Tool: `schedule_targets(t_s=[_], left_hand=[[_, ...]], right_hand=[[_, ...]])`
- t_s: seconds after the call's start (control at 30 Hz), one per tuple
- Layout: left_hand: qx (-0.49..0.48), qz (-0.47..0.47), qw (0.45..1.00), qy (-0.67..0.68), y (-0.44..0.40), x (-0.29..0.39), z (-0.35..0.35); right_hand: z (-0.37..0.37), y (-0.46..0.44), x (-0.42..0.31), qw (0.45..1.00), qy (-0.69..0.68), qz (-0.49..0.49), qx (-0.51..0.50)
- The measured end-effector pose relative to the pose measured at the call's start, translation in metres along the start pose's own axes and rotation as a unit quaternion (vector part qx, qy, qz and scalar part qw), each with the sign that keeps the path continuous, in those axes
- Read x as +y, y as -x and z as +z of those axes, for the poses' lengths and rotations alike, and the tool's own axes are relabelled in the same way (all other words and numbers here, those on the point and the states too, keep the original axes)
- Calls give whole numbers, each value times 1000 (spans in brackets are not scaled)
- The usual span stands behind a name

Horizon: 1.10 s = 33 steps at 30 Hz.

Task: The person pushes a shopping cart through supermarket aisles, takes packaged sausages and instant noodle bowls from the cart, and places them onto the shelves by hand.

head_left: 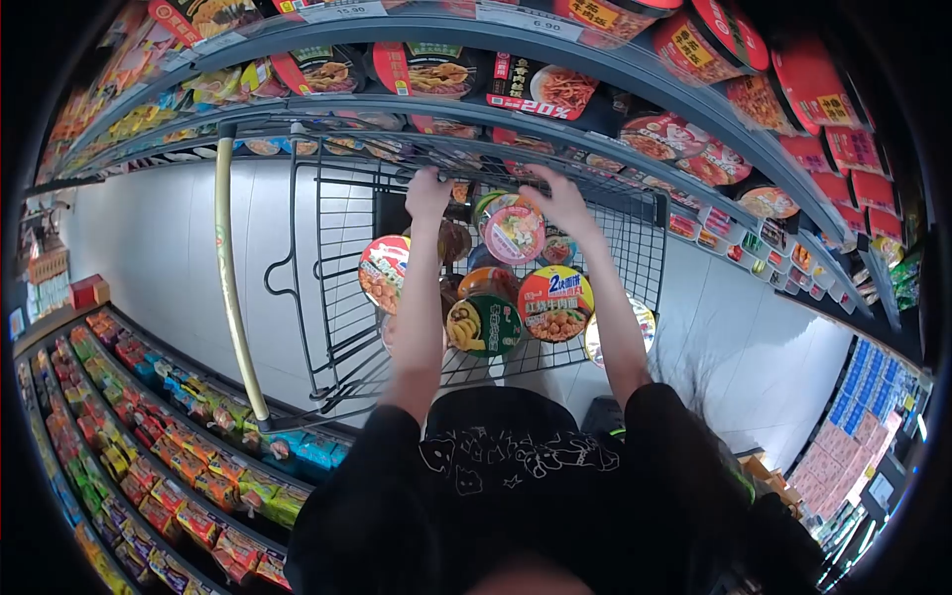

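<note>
In the black wire shopping cart (661, 210), a round, pink-lidded instant noodle tub (515, 234) is seen among other tubs, its glossy lid facing up; it would probably be found light, smooth and dentable, best held around its rim. The right hand (557, 205) is bent beside it, the left hand (428, 196) near the cart's far side; how far either grip is closed, or on what, cannot be told.

A black short-sleeved shirt (496, 531) (white outline doodles (535, 456), one a star (512, 482)).
</note>
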<state>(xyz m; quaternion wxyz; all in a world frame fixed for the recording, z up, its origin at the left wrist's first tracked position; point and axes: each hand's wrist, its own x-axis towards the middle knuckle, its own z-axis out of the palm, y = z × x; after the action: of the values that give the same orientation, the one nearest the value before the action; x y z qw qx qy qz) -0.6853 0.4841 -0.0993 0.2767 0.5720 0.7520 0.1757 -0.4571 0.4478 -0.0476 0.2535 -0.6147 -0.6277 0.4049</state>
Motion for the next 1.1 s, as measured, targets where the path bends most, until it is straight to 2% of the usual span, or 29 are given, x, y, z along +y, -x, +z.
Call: schedule_targets(t_s=[0.07, 0.13, 0.23, 0.27, 0.33, 0.4, 0.43, 0.47, 0.57, 0.63, 0.73, 0.77, 0.83, 0.87, 0.93, 1.0, 1.1], left_hand=[[-16, -13, 999, -31, -40, -28, 46], [-221, -47, 970, -91, -59, -42, 75], [-265, -108, 943, -169, -66, -51, 110], [-265, -105, 944, -167, -65, -44, 112], [-196, -183, 942, -200, -53, -35, 118], [-227, -204, 939, -160, -58, -65, 148], [-248, -184, 934, -178, -55, -68, 147], [-256, -122, 936, -210, -65, -105, 178], [-287, -155, 922, -206, -72, -119, 193], [-259, -129, 934, -207, -77, -127, 203], [-249, -142, 942, -176, -68, -104, 181], [-253, -112, 944, -180, -65, -103, 176], [-230, -113, 950, -181, -70, -99, 179], [-205, -118, 954, -184, -64, -87, 164], [-223, -104, 957, -156, -57, -60, 134], [-215, -133, 919, -303, -61, -27, 120], [-241, -111, 914, -307, -55, 3, 71]], right_hand=[[10, 6, -27, 998, 47, -36, -23], [30, 21, -41, 965, 259, -44, -17], [53, 41, -40, 952, 297, -76, 18], [58, 43, -34, 951, 300, -76, 20], [67, 48, -25, 955, 293, -54, -13], [68, 49, -21, 958, 281, -58, -6], [67, 48, -18, 962, 264, -66, -1], [65, 47, -16, 961, 268, -63, 1], [66, 55, -13, 964, 261, -53, 5], [65, 53, -11, 962, 267, -62, 15], [67, 52, -11, 965, 255, -65, 14], [68, 51, -11, 964, 258, -63, 16], [72, 50, -13, 965, 251, -69, 27], [73, 50, -13, 965, 250, -70, 23], [79, 47, -16, 963, 256, -82, 31], [79, 46, -19, 959, 265, -90, 39], [80, 49, -19, 963, 251, -93, 32]])
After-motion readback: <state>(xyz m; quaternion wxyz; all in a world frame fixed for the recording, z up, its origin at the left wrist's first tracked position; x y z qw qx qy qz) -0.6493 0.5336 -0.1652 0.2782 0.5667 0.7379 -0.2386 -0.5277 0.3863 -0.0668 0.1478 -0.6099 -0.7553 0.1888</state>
